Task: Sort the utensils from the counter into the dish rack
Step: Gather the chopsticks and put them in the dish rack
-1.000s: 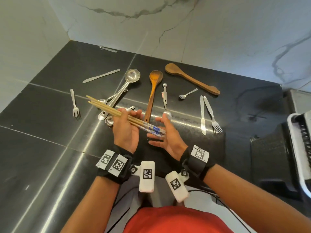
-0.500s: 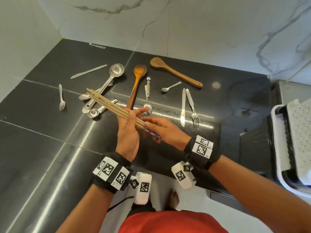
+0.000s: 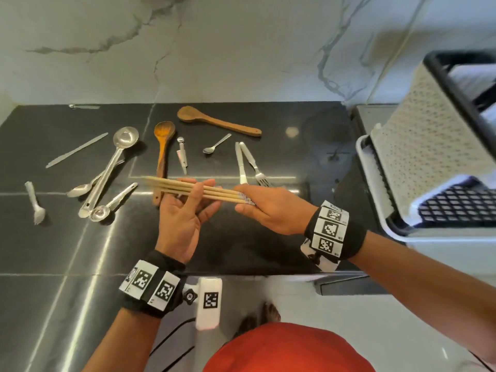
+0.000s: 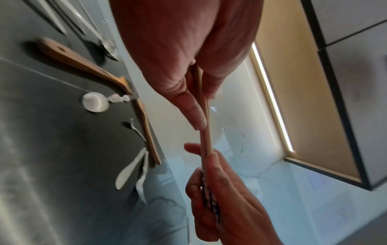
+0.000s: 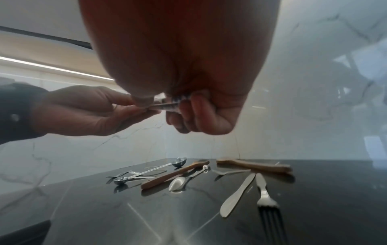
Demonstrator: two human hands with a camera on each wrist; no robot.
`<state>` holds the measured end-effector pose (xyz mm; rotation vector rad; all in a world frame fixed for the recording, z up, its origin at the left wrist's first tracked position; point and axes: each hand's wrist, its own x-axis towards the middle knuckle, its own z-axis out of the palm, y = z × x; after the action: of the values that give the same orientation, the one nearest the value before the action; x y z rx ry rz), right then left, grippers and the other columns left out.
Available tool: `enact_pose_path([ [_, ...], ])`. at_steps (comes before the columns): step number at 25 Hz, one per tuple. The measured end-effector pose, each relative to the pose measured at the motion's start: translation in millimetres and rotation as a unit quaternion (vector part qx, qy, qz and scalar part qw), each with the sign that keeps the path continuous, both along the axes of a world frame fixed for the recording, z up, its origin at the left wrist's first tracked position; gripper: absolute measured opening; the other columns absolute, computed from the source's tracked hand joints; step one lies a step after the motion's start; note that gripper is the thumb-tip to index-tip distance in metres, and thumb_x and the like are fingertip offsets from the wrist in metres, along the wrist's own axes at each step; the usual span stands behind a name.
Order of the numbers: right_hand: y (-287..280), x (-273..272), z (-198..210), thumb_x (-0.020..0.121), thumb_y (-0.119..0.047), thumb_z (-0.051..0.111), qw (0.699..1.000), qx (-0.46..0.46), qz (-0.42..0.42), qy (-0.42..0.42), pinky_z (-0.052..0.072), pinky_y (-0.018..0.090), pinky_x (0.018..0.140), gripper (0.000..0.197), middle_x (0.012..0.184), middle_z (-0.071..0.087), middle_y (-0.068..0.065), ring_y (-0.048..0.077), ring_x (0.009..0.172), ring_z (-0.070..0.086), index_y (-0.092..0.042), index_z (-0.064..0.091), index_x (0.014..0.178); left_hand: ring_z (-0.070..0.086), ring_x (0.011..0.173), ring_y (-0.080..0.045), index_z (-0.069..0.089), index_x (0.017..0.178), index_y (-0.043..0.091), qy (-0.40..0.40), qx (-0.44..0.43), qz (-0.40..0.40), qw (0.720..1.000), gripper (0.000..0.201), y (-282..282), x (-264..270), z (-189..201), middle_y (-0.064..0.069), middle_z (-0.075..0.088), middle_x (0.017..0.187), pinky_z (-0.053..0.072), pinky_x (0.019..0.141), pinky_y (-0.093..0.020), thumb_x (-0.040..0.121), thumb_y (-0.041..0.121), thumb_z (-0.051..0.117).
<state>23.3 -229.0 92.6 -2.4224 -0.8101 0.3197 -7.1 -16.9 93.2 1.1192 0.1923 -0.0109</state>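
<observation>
So my right hand [image 3: 271, 210] was closed around the patterned end of the bundle of wooden chopsticks [image 3: 198, 189], fingers curled tight under it and thumb on top. My left hand [image 3: 182, 213] was a lot looser: palm up, fingers mostly straight, with the sticks lying across them and my thumb pressing on them from the side, more a light pinch than a real grip. The bundle hung level over the black counter [image 3: 53, 251], pointing left. I couldn't count the chopsticks for sure; three or four showed side by side and my hands covered the rest.

Hard-to-see stuff: the dish rack [image 3: 434, 146] sat off to the right, cut off by the frame, so I couldn't tell its compartments apart. My right hand hid the tips of the table knife [image 3: 240, 162] and the fork [image 3: 253, 165] next to it.

On the counter I counted two wooden spoons, the orange one [image 3: 163, 146] and the darker one [image 3: 217, 120] behind it. Also one long steel ladle [image 3: 110, 167], one small teaspoon [image 3: 216, 144], one flat knife [image 3: 76, 150] far left and one more fork [image 3: 35, 202] at the left edge. A few small metal scoops by the ladle were too tangled to count.
</observation>
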Motion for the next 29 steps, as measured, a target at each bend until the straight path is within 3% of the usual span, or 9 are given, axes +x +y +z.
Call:
enact_pose_path([
  [5, -21, -8, 37, 0.102, -0.045, 0.039, 0.972, -0.103, -0.065, -0.201, 0.051, 0.043, 0.074, 0.048, 0.111, 0.064, 0.001, 0.023, 0.089, 0.064, -0.026, 0.036, 0.146, 0.070, 0.103, -0.032, 0.052, 0.112, 0.007, -0.098, -0.025, -0.056, 0.993, 0.014, -46, 8, 36, -0.020, 0.070, 0.110, 0.061, 0.082, -0.038, 0.098, 0.007, 0.051],
  [7, -30, -16, 55, 0.102, -0.037, 0.038, 0.974, -0.047, -0.102, -0.195, 0.053, 0.044, 0.068, 0.045, 0.105, 0.061, 0.001, 0.022, 0.081, 0.061, -0.021, 0.038, 0.145, 0.065, 0.111, -0.040, 0.050, 0.121, 0.005, -0.127, -0.028, -0.087, 0.988, 0.023, -71, 9, 50, -0.030, 0.063, 0.121, 0.059, 0.086, -0.041, 0.098, 0.007, 0.052],
  [9, -50, -26, 75, 0.102, -0.031, 0.038, 0.971, -0.029, -0.125, -0.201, 0.053, 0.046, 0.063, 0.035, 0.096, 0.059, 0.001, 0.020, 0.072, 0.058, -0.018, 0.044, 0.135, 0.069, 0.107, -0.036, 0.052, 0.122, 0.001, -0.139, -0.028, -0.110, 0.984, 0.026, -95, 9, 69, -0.025, 0.068, 0.118, 0.059, 0.083, -0.039, 0.097, 0.007, 0.054],
  [13, -130, -43, 137, 0.103, -0.026, 0.041, 0.964, -0.124, -0.131, -0.196, 0.052, 0.041, 0.063, 0.020, 0.086, 0.054, -0.005, 0.017, 0.065, 0.057, -0.020, 0.045, 0.121, 0.073, 0.100, -0.029, 0.059, 0.119, 0.004, -0.162, 0.060, -0.192, 0.966, 0.034, -138, 6, 105, -0.013, 0.074, 0.113, 0.061, 0.076, -0.036, 0.090, 0.020, 0.063],
  [16, -240, -52, 191, 0.105, -0.024, 0.040, 0.946, -0.215, -0.176, -0.171, 0.051, 0.042, 0.063, 0.014, 0.087, 0.062, 0.004, 0.026, 0.069, 0.062, -0.018, 0.045, 0.116, 0.071, 0.100, -0.025, 0.063, 0.116, 0.014, -0.233, 0.161, -0.250, 0.926, 0.034, -185, -1, 118, -0.008, 0.074, 0.110, 0.061, 0.077, -0.037, 0.087, 0.030, 0.071],
  [21, -441, -76, 230, 0.102, -0.031, 0.040, 0.908, -0.343, -0.218, -0.103, 0.050, 0.052, 0.063, 0.006, 0.076, 0.054, 0.003, 0.025, 0.061, 0.055, -0.027, 0.040, 0.099, 0.070, 0.082, -0.006, 0.070, 0.102, 0.018, -0.323, 0.295, -0.244, 0.865, 0.017, -294, -13, 120, 0.002, 0.073, 0.103, 0.053, 0.068, -0.018, 0.086, 0.022, 0.070],
  [24, -529, -83, 227, 0.102, -0.026, 0.045, 0.894, -0.398, -0.193, -0.067, 0.048, 0.041, 0.059, 0.013, 0.075, 0.051, 0.003, 0.024, 0.061, 0.054, -0.033, 0.036, 0.097, 0.065, 0.102, -0.009, 0.070, 0.102, 0.028, -0.374, 0.408, -0.190, 0.811, 0.017, -355, -19, 112, 0.016, 0.071, 0.107, 0.052, 0.089, -0.032, 0.087, 0.034, 0.070],
  [27, -577, -71, 224, 0.104, -0.030, 0.042, 0.886, -0.439, -0.151, -0.010, 0.041, 0.033, 0.056, 0.006, 0.078, 0.053, 0.008, 0.020, 0.060, 0.050, -0.028, 0.038, 0.099, 0.060, 0.107, -0.010, 0.070, 0.108, 0.028, -0.413, 0.516, -0.160, 0.733, 0.028, -398, -29, 109, 0.016, 0.067, 0.111, 0.050, 0.093, -0.036, 0.085, 0.042, 0.061],
  [29, -586, -59, 220, 0.105, -0.031, 0.040, 0.877, -0.464, -0.121, 0.017, 0.037, 0.025, 0.052, 0.007, 0.077, 0.054, 0.006, 0.014, 0.058, 0.045, -0.025, 0.043, 0.104, 0.061, 0.107, -0.013, 0.071, 0.112, 0.025, -0.410, 0.554, -0.151, 0.709, 0.034, -413, -36, 107, 0.011, 0.068, 0.114, 0.050, 0.093, -0.041, 0.085, 0.043, 0.060],
])
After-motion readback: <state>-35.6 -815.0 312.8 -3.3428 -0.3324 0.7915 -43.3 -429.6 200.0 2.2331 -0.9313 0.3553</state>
